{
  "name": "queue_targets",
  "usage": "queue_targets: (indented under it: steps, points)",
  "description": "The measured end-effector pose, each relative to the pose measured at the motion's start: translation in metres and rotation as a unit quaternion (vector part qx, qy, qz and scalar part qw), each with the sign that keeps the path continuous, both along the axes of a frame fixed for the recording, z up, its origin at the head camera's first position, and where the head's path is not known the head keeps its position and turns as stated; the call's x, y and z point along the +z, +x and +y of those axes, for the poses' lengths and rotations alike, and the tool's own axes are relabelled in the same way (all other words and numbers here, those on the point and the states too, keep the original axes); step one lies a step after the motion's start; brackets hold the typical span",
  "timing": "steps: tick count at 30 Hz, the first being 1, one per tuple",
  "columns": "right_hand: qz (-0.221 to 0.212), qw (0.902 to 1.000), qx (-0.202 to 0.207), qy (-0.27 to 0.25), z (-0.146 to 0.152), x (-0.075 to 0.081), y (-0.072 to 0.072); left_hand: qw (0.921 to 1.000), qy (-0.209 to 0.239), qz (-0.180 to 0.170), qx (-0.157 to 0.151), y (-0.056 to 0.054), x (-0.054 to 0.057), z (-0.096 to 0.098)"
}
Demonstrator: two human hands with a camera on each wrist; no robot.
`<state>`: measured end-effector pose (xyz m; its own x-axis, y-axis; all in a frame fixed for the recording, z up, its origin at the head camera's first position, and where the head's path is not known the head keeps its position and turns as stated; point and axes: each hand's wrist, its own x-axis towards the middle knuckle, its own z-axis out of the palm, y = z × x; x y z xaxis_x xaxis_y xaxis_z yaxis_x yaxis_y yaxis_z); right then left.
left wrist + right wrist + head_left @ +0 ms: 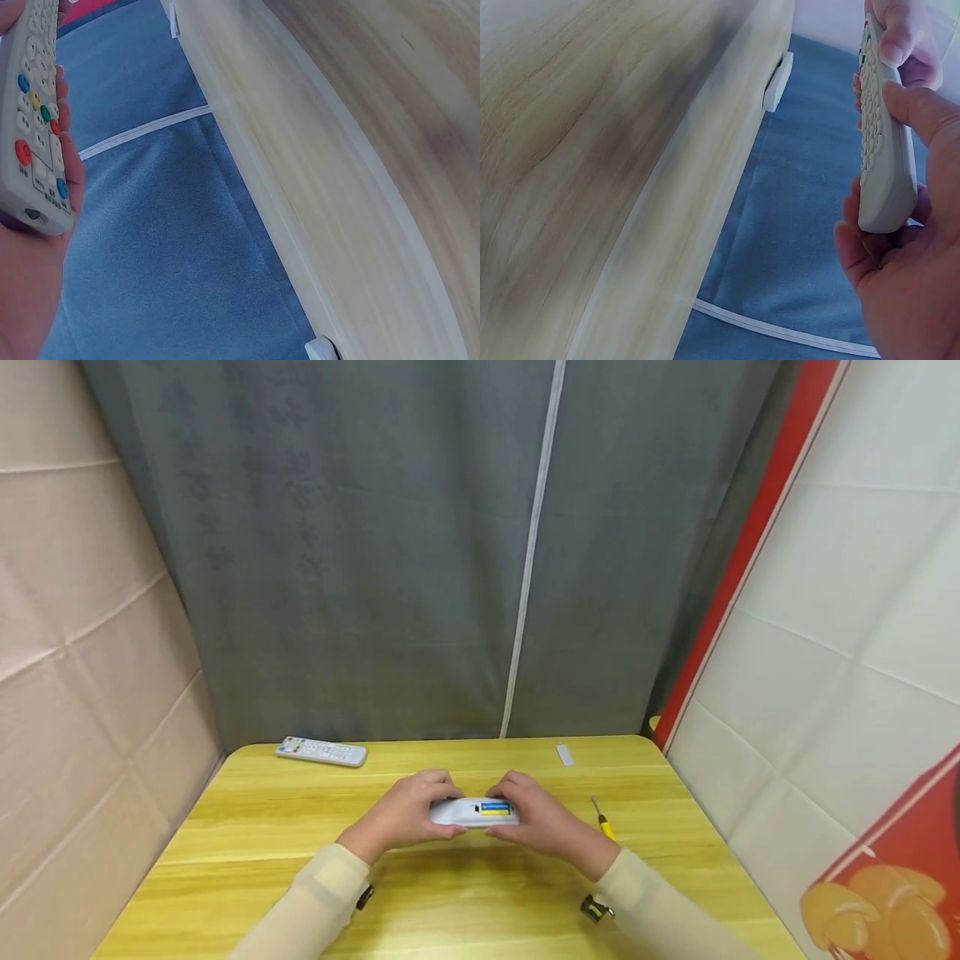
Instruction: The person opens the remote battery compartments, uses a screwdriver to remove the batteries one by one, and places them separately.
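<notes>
Over the middle of the table, a white remote control [450, 812] is held lengthwise between both hands, its back towards the head camera. My left hand [411, 810] grips one end with thumb and fingers; my right hand [538, 817] grips the other. The battery compartment is uncovered near the right hand, and blue and yellow batteries [495, 809] lie in it. In the left wrist view, white and coloured buttons cover the front of the remote [34, 112]. From the right wrist view, the right thumb presses along its edge, and left-hand fingers [904, 37] show at the far end.
A second remote control [321, 751], buttons up, lies at the table's back left. At the back right is a small grey-white cover [565, 755]. A screwdriver [604, 825] with a yellow handle lies beyond the right forearm. A grey curtain [375, 568] hangs behind the wooden table [247, 827].
</notes>
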<state>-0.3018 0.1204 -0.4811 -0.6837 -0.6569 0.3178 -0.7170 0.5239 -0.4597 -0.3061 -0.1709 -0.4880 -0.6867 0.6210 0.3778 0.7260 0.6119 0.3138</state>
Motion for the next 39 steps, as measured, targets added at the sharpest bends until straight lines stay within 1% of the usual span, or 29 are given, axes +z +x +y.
queue_targets:
  steps: [4,9,11,16,20,23,25,30,34,39]
  points:
    - [0.008,0.9999,-0.003,0.006,-0.001,0.0,0.0,0.9999,-0.008,-0.006,0.004,-0.001,0.0,0.001]
    - [0.057,0.9975,-0.015,0.04,-0.004,-0.003,-0.004,0.9991,-0.034,-0.016,0.019,-0.003,-0.001,0.004]
    - [0.069,0.996,-0.02,0.052,-0.006,-0.005,-0.006,0.9985,-0.044,-0.019,0.025,-0.004,-0.002,0.005]
    - [0.063,0.9956,-0.029,0.063,-0.007,-0.012,-0.018,0.9972,-0.058,-0.018,0.044,-0.009,-0.009,0.007]
    - [0.06,0.9958,-0.028,0.064,-0.007,-0.018,-0.031,0.9963,-0.066,0.0,0.055,-0.016,-0.016,0.008]
    - [0.061,0.9956,-0.025,0.066,-0.008,-0.023,-0.039,0.9953,-0.078,0.017,0.056,-0.022,-0.019,0.007]
    - [0.065,0.9953,-0.024,0.068,-0.009,-0.026,-0.045,0.9945,-0.086,0.021,0.057,-0.026,-0.021,0.006]
    - [0.066,0.9943,-0.028,0.079,-0.012,-0.03,-0.056,0.993,-0.099,0.006,0.064,-0.035,-0.021,0.005]
    - [0.058,0.9937,-0.036,0.09,-0.014,-0.03,-0.062,0.9931,-0.096,-0.003,0.067,-0.041,-0.02,0.005]
    - [0.051,0.9932,-0.04,0.097,-0.016,-0.029,-0.069,0.992,-0.103,-0.009,0.073,-0.051,-0.023,0.005]
